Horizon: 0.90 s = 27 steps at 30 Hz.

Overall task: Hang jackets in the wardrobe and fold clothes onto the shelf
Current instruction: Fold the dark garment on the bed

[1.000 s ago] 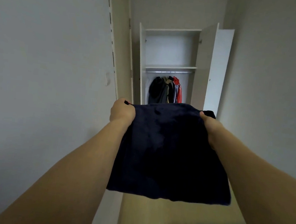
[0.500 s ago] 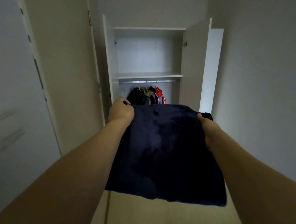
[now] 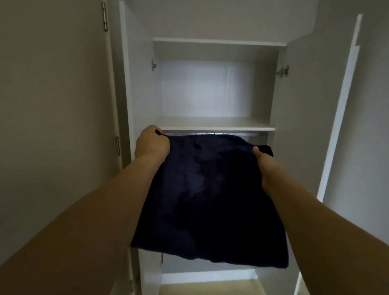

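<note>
You stand before the open wardrobe, both doors swung wide, its white shelf bare just above and beyond the folded dark garment's far edge. The garment hangs in mid-air between your outstretched arms, below shelf level. Your left hand grips its far left corner, fingers curled over the cloth; your right hand pinches the far right corner, thumb on top.

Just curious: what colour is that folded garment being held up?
Dark navy folded garment, plain; head view.
</note>
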Each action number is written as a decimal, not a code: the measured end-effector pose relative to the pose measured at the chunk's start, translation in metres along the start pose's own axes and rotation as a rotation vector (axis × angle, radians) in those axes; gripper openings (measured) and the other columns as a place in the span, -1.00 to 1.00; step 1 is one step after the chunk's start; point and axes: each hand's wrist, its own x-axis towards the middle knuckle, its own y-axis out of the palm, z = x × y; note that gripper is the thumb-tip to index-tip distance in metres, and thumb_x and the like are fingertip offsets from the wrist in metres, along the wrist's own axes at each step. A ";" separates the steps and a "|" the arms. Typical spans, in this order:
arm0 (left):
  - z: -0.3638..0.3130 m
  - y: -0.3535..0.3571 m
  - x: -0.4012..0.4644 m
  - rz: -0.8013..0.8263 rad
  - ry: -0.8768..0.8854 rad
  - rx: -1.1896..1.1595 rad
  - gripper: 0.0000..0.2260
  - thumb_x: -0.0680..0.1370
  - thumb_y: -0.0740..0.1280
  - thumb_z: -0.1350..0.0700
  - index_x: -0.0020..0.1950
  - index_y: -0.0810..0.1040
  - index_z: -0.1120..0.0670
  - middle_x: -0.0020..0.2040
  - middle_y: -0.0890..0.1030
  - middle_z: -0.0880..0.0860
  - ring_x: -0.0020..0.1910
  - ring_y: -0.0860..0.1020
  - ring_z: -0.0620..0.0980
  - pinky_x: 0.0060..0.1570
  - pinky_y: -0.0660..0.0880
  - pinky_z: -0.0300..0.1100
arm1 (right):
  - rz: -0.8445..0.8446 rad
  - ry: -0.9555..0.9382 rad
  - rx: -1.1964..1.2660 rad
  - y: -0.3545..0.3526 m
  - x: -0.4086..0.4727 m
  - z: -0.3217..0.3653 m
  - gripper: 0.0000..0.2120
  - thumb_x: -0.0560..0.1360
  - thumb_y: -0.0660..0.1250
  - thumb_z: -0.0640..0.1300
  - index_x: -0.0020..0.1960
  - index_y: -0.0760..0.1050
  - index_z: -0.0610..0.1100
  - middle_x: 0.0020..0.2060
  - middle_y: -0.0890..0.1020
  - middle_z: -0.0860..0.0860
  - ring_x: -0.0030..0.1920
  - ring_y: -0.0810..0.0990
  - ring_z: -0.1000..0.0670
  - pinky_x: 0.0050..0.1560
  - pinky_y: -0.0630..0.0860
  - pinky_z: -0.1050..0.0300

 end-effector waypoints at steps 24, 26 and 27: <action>0.000 0.285 0.618 -0.236 0.038 0.059 -0.90 0.50 0.20 0.32 -0.16 0.44 0.17 -0.27 0.45 0.05 -0.33 0.41 -0.03 -0.26 0.43 -0.16 | 0.255 -0.057 -0.040 0.258 0.634 0.185 -0.74 0.62 0.20 -0.12 -0.22 0.41 -0.18 -0.29 0.49 -0.13 -0.30 0.45 -0.10 -0.11 0.46 0.02; 0.003 0.289 0.655 -0.269 0.025 0.079 -0.91 0.50 0.20 0.31 -0.15 0.45 0.17 -0.28 0.44 0.05 -0.34 0.40 -0.03 -0.29 0.42 -0.17 | 0.288 -0.063 -0.073 0.285 0.671 0.193 -0.71 0.61 0.20 -0.15 -0.27 0.37 -0.20 -0.33 0.46 -0.12 -0.34 0.41 -0.10 -0.24 0.41 0.04; 0.007 0.293 0.671 -0.277 0.012 0.091 -0.89 0.51 0.20 0.31 -0.19 0.44 0.17 -0.29 0.44 0.05 -0.35 0.40 -0.03 -0.31 0.41 -0.17 | 0.302 -0.063 -0.099 0.298 0.687 0.195 -0.71 0.61 0.20 -0.15 -0.27 0.36 -0.20 -0.33 0.45 -0.12 -0.35 0.40 -0.09 -0.28 0.37 0.05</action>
